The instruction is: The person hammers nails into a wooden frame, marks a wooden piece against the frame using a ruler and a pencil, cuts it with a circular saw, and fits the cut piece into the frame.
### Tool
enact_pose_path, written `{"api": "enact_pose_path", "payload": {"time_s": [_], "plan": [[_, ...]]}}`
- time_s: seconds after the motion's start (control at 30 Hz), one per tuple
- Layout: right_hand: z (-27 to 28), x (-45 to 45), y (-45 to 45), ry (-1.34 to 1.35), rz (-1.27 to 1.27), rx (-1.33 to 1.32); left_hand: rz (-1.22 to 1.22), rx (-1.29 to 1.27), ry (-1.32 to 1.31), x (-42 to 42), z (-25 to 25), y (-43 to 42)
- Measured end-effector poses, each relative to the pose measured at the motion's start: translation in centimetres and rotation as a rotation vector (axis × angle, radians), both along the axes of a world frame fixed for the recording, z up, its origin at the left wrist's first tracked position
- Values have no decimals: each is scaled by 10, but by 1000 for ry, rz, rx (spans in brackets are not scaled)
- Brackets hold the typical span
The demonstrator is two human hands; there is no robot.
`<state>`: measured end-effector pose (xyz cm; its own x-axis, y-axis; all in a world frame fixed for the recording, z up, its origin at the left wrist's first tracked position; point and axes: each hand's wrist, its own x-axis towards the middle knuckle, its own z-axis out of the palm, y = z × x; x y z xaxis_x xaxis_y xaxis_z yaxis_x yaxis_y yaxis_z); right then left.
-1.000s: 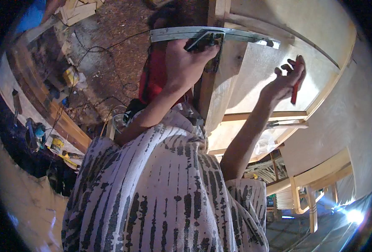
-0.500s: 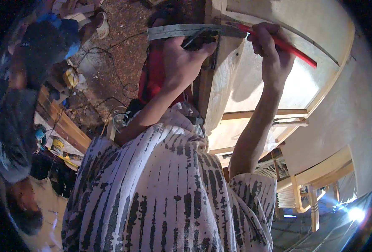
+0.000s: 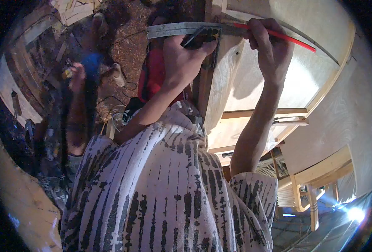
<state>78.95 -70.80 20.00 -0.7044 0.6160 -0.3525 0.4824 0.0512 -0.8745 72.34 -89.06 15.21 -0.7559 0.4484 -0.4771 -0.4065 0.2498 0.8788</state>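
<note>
Since the frame a second ago, the red pencil (image 3: 298, 41) has swung up from hanging under the hand to lying along the steel rule of the combination square (image 3: 173, 30); a co-worker has come in at left.

The square's rule crosses the panel's wooden edge rail (image 3: 223, 80), one end out over the floor, the dark head about at the rail's edge. Left hand (image 3: 182, 63) is clamped on that head, thumb at its near side, other fingertips hidden. Right hand (image 3: 273, 50) pinches the pencil by its front part, point end at the rule. Can't tell whether the lead meets wood or steel.

For clean work we'd say: press the head snug to the rail edge, keep the rule flat, hold the pencil at one steady lean against the steel. A twist of the left wrist could skew the rule.

Further out: plywood panel (image 3: 296, 86), catching glare and shadow, so the tip may be hard to read. Co-worker's hand (image 3: 77, 79) is well apart; work light (image 3: 355, 215) at lower right.
</note>
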Motion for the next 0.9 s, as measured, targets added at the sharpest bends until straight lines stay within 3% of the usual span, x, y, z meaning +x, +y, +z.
{"api": "enact_pose_path", "payload": {"time_s": [0.73, 0.83, 0.9], "plan": [[2, 2, 0, -44, 29, -9, 4, 10, 50, 0, -6, 0], [5, 1, 0, 18, 40, -38, -19, -66, -70, -2, -4, -1], [7, -1, 2, -43, 90, 31, -6, 33, 87, -5, -2, 0]]}}
